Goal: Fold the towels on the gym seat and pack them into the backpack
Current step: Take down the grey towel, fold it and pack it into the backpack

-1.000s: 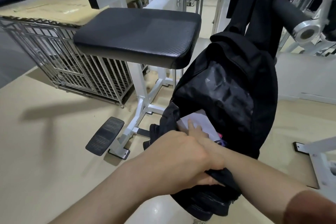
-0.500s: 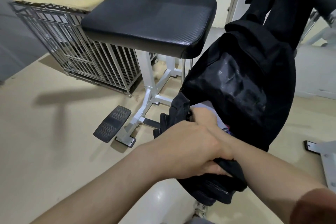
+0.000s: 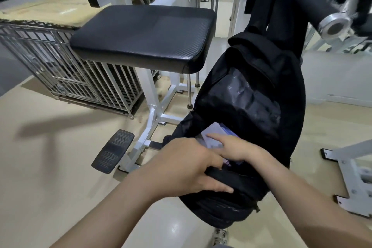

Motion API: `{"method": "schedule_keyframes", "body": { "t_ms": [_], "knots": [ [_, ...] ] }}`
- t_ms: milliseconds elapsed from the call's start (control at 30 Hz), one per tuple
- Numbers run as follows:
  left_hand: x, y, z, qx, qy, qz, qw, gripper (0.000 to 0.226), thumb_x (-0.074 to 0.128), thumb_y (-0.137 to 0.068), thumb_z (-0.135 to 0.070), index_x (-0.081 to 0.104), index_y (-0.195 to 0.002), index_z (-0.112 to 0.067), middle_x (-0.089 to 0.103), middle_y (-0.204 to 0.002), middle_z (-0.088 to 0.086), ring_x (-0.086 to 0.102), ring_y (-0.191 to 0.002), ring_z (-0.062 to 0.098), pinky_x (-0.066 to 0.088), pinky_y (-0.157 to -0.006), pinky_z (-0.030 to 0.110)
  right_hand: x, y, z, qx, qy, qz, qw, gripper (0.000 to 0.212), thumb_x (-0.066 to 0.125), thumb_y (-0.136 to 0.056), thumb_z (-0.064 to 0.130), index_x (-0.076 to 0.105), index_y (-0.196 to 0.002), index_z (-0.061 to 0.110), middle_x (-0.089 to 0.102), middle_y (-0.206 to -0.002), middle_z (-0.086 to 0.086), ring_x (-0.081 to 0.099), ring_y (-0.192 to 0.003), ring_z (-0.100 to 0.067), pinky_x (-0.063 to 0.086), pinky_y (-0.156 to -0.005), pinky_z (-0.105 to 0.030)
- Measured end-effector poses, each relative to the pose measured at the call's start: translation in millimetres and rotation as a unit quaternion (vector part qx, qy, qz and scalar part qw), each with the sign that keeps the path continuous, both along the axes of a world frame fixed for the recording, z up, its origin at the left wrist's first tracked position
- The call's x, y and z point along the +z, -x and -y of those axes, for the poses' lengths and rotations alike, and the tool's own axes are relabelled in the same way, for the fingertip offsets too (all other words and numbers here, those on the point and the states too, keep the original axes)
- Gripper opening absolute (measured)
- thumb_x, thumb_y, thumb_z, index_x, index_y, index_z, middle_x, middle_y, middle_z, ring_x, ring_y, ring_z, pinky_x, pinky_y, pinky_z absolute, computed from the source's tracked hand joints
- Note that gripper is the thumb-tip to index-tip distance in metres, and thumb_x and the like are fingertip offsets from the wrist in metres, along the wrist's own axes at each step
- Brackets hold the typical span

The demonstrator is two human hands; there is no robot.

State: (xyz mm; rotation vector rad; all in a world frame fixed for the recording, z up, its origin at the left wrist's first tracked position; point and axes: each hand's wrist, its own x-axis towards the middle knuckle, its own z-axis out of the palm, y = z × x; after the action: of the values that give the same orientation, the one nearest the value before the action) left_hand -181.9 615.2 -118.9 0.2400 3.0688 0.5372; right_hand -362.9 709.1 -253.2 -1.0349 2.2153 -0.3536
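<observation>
Shoe: a patterned shoe (image 3: pixel 220 235) is seen at 6 o'clock, at the bottom edge, below the bag.
Left hand: the left hand (image 3: pixel 187 167) is clamped on the near lip of the bag's opening, with the thumb laid outside below the lip and the fingers tucked inside.
Right hand: the right hand (image 3: pixel 235 147) is reached into the opening at 5 o'clock; its fingers are kept straight and apart and are pressed flat on the cloth, with nothing gripped.
Towel: a pale towel (image 3: pixel 213 131) is lodged inside the bag's mouth, under the right fingers; only a small part is shown.
Backpack: the black backpack (image 3: pixel 251 96) is hung by its straps (image 3: pixel 267 0) from a padded bar (image 3: pixel 314 4) at 1 o'clock. Its long axis is run from 6 o'clock to 1 o'clock, bottom end nearest, strap end farthest, with the unzipped mouth turned up.
Floor: a glossy beige floor (image 3: pixel 50 157) is spread beneath, with a ribbed black footplate (image 3: pixel 113 151) at 8 o'clock.
Gym seat: the black gym seat (image 3: pixel 145 32) is carried on a white frame (image 3: pixel 155 110) at 11 o'clock, just beside the bag.
Room: a metal cage (image 3: pixel 70 74) is stood at 9 o'clock, behind the seat; more white gym machines are seen beyond.
</observation>
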Motion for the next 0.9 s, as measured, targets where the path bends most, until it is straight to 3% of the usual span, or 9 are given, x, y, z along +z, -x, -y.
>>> {"method": "schedule_keyframes", "body": {
  "t_ms": [67,133,267,367,467,567,667,800,900],
  "knots": [
    [-1,-5,10,0.026,-0.019,-0.001,0.999,0.064,0.056,-0.07,-0.075,0.048,-0.062,-0.012,0.045,-0.052,0.005,0.041,-0.053,0.019,0.031,-0.05,0.03,26,0,-29,-0.104,0.097,-0.086,0.986,0.03,0.056,-0.088,0.035,0.062,-0.117,0.032,0.068,-0.11,0.007,0.062,-0.103,-0.017,0.049,-0.089,-0.034],
    [-4,-9,16,0.037,-0.048,-0.015,0.998,0.069,0.054,-0.065,-0.077,0.042,-0.059,-0.01,0.044,-0.053,0.009,0.04,-0.054,0.023,0.03,-0.048,0.031,42,-7,-60,-0.242,0.21,-0.181,0.93,0.009,0.062,-0.085,0.03,0.062,-0.079,0.022,0.065,-0.074,0.005,0.061,-0.074,-0.016,0.047,-0.065,-0.033],
    [-7,-16,7,0.039,-0.07,-0.06,0.995,0.067,0.059,-0.064,-0.074,0.045,-0.059,-0.01,0.045,-0.052,0.008,0.042,-0.053,0.023,0.034,-0.047,0.03,52,-29,-99,-0.418,0.312,-0.271,0.809,0.029,0.072,-0.081,0.027,0.052,-0.101,0.017,0.048,-0.094,0.003,0.047,-0.074,-0.015,0.034,-0.065,-0.027],
    [-2,-13,0,0.06,-0.103,-0.092,0.989,0.049,0.07,-0.064,-0.063,0.057,-0.063,-0.016,0.055,-0.054,0.0,0.053,-0.055,0.016,0.043,-0.051,0.032,53,-20,-111,-0.458,0.296,-0.05,0.837,0.071,0.074,-0.081,0.029,0.034,-0.14,0.023,0.043,-0.123,0.003,0.053,-0.099,-0.015,0.045,-0.082,-0.03],
    [16,-2,-5,0.067,-0.156,-0.126,0.977,0.014,0.072,-0.067,-0.042,0.064,-0.068,-0.031,0.064,-0.068,-0.016,0.061,-0.069,0.004,0.045,-0.061,0.023,39,-21,-115,-0.419,0.285,0.19,0.841,0.052,0.065,-0.089,0.015,0.044,-0.136,0.021,0.06,-0.123,0.0,0.061,-0.101,-0.016,0.049,-0.07,-0.027],
    [27,9,-3,0.082,-0.175,-0.186,0.963,0.01,0.071,-0.066,-0.022,0.071,-0.074,-0.027,0.063,-0.072,-0.012,0.06,-0.075,0.008,0.046,-0.066,0.024,24,-30,-117,-0.4,0.326,0.143,0.845,0.023,0.06,-0.088,-0.001,0.065,-0.108,0.011,0.07,-0.087,0.002,0.064,-0.073,-0.003,0.044,-0.058,-0.013],
    [23,21,0,0.111,-0.149,-0.195,0.963,0.017,0.073,-0.069,-0.009,0.073,-0.08,-0.022,0.06,-0.077,-0.015,0.057,-0.078,0.007,0.045,-0.07,0.024,21,-31,-119,-0.376,0.343,0.079,0.857,0.008,0.066,-0.082,0.007,0.069,-0.087,0.011,0.07,-0.076,-0.007,0.059,-0.066,-0.007,0.044,-0.061,-0.022],
    [14,39,0,0.135,-0.144,-0.092,0.976,0.03,0.071,-0.072,0.007,0.071,-0.081,-0.022,0.063,-0.078,-0.009,0.057,-0.082,0.007,0.048,-0.075,0.028,10,-15,-120,-0.342,0.313,0.088,0.882,0.011,0.065,-0.087,0.019,0.067,-0.079,0.012,0.068,-0.072,-0.007,0.057,-0.064,-0.008,0.045,-0.062,-0.026],
    [-5,49,-12,0.119,-0.078,0.079,0.987,0.02,0.062,-0.063,-0.004,0.063,-0.067,-0.023,0.06,-0.065,-0.005,0.057,-0.066,0.011,0.045,-0.062,0.032,-12,12,-130,-0.446,0.331,0.037,0.831,0.008,0.066,-0.083,0.015,0.059,-0.086,0.011,0.06,-0.074,-0.009,0.055,-0.067,-0.017,0.047,-0.065,-0.034]
  ]
}}
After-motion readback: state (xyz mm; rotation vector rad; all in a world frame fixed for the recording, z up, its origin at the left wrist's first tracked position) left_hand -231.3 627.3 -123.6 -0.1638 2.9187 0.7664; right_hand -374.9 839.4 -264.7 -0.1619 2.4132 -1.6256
